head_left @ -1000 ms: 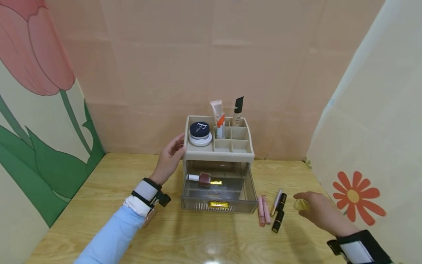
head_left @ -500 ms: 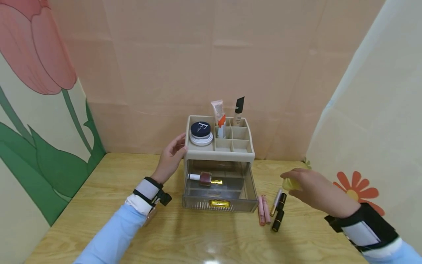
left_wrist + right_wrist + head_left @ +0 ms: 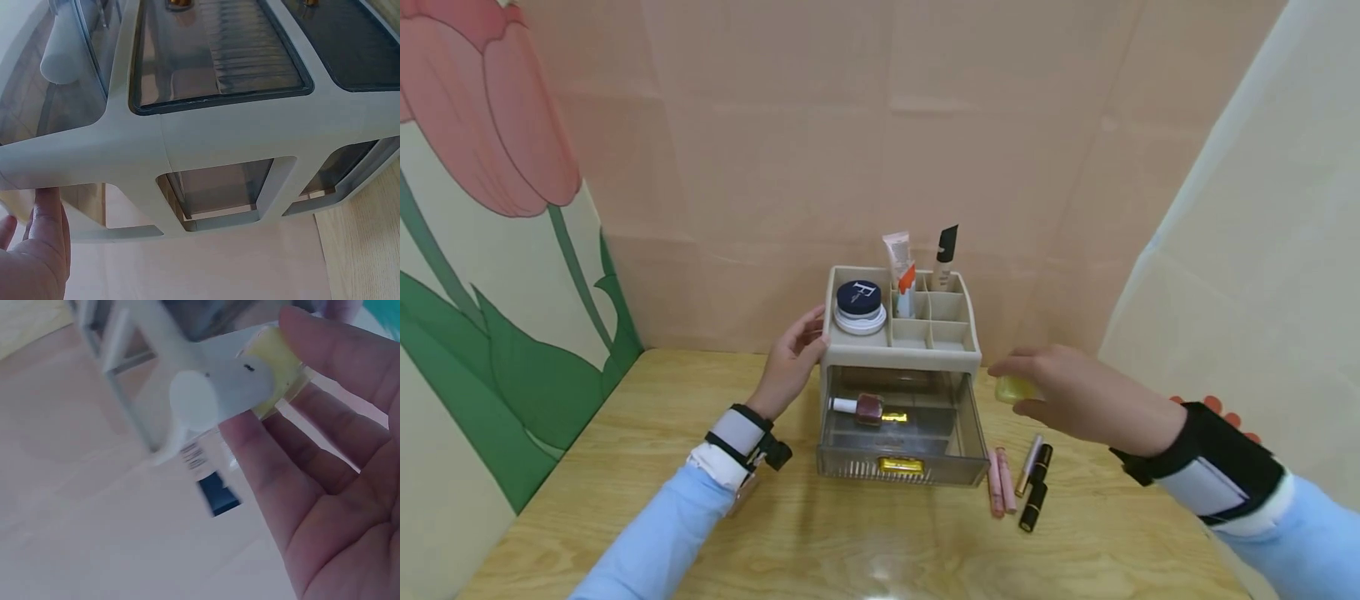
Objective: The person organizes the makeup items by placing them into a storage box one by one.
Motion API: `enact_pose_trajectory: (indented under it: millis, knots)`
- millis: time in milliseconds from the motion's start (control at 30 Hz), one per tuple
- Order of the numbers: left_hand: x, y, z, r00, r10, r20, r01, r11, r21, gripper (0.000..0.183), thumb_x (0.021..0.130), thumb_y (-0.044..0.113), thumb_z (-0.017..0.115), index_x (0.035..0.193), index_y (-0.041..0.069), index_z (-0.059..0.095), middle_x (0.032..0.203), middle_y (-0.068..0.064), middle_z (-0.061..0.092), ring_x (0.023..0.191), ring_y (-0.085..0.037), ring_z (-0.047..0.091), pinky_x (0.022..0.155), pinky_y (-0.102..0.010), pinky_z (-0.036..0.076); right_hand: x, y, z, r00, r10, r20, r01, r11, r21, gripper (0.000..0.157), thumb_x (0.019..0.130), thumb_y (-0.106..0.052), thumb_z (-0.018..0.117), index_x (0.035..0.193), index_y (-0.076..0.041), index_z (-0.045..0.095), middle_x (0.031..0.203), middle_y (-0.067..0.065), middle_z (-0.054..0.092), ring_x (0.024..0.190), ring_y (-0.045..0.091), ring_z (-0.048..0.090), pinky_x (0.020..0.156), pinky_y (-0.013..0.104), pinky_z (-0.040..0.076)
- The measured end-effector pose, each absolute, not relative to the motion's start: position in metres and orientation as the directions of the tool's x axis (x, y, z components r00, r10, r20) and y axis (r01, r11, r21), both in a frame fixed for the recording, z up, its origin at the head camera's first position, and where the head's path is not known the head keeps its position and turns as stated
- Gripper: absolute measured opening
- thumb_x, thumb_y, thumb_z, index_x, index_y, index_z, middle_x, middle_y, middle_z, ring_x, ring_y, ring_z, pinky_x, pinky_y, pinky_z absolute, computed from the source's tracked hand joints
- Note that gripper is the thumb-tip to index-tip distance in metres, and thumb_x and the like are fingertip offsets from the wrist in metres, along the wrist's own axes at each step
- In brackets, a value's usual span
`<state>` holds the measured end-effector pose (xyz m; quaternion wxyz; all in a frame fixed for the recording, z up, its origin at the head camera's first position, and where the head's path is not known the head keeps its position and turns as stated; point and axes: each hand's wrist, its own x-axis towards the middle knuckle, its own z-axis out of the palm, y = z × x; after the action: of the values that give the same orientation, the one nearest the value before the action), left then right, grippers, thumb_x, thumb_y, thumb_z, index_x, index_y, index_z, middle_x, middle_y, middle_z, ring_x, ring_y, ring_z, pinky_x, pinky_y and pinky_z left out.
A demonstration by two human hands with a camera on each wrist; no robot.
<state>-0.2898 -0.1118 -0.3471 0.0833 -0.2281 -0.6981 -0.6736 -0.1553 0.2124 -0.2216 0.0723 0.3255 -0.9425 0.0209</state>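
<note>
A cream cosmetics organizer (image 3: 902, 358) stands on the table with its upper smoky clear drawer (image 3: 850, 463) pulled out. Inside that drawer lies a dark red nail polish bottle (image 3: 869, 409) with a white cap. My left hand (image 3: 793, 358) rests against the organizer's left side; in the left wrist view its fingers (image 3: 47, 225) touch the frame. Just right of the organizer, above the table, my right hand (image 3: 1075, 392) pinches a yellow nail polish bottle (image 3: 284, 353). Its white cap (image 3: 194, 400) points away from the palm in the right wrist view.
On the organizer's top are a dark-lidded compact jar (image 3: 859, 298), a pinkish squeeze tube (image 3: 901, 267) and a black-capped tube (image 3: 946, 254). Pink tubes (image 3: 1001, 482), a slim silver-gold tube (image 3: 1028, 467) and black tubes (image 3: 1036, 492) lie right of the drawer.
My right hand has moved left and away from me with the yellow nail polish bottle, from the right of the loose tubes to beside the organizer. The left hand has stayed on the organizer.
</note>
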Motion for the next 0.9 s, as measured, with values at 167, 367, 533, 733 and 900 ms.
enact_pose_trajectory:
  millis: [167, 367, 533, 733, 900]
  knots:
    - [-0.29, -0.111, -0.347, -0.881, 0.195, 0.43, 0.439, 0.003, 0.898, 0.048, 0.098, 0.018, 0.054, 0.146, 0.015, 0.045, 0.132, -0.012, 0.054, 0.117, -0.025, 0.053, 0.091, -0.036, 0.051, -0.161, 0.188, -0.209, -0.729, -0.675, 0.116, -0.677, 0.736, 0.022, 0.041, 0.075, -0.004, 0.081, 0.114, -0.004, 0.069, 0.106, 0.009, 0.068, 0.089, 0.024, 0.066, 0.077, 0.041, 0.056]
    - [-0.291, -0.11, -0.348, -0.879, 0.193, 0.436, 0.443, -0.004, 0.896, 0.048, 0.098, 0.017, 0.054, 0.146, 0.015, 0.045, 0.131, -0.013, 0.054, 0.116, -0.026, 0.053, 0.091, -0.036, 0.05, -0.173, 0.164, -0.202, -0.686, -0.727, 0.018, -0.727, 0.687, 0.017, 0.038, 0.078, -0.005, 0.079, 0.115, -0.007, 0.069, 0.111, 0.008, 0.068, 0.099, 0.025, 0.064, 0.083, 0.041, 0.054]
    - [-0.292, -0.11, -0.349, -0.879, 0.197, 0.434, 0.439, -0.02, 0.898, 0.048, 0.099, 0.016, 0.054, 0.146, 0.013, 0.045, 0.131, -0.015, 0.054, 0.116, -0.028, 0.053, 0.092, -0.037, 0.05, -0.183, 0.148, -0.206, -0.679, -0.73, -0.077, -0.73, 0.682, -0.041, 0.038, 0.079, -0.004, 0.077, 0.117, -0.005, 0.068, 0.114, 0.008, 0.067, 0.105, 0.025, 0.062, 0.088, 0.04, 0.052]
    - [-0.29, -0.11, -0.348, -0.886, 0.194, 0.421, 0.429, 0.004, 0.903, 0.048, 0.099, 0.019, 0.053, 0.146, 0.016, 0.044, 0.131, -0.011, 0.053, 0.116, -0.025, 0.053, 0.092, -0.035, 0.05, -0.192, 0.126, -0.214, -0.671, -0.719, -0.18, -0.725, 0.688, -0.044, 0.036, 0.078, -0.008, 0.079, 0.112, -0.01, 0.07, 0.108, 0.002, 0.068, 0.101, 0.021, 0.06, 0.089, 0.04, 0.05]
    - [-0.289, -0.109, -0.348, -0.884, 0.188, 0.429, 0.436, -0.003, 0.9, 0.049, 0.098, 0.018, 0.053, 0.146, 0.014, 0.044, 0.131, -0.013, 0.053, 0.116, -0.026, 0.053, 0.09, -0.035, 0.051, -0.2, 0.112, -0.221, -0.646, -0.725, -0.237, -0.734, 0.676, -0.067, 0.033, 0.077, -0.009, 0.081, 0.109, -0.013, 0.071, 0.103, -0.003, 0.067, 0.095, 0.015, 0.059, 0.088, 0.035, 0.05]
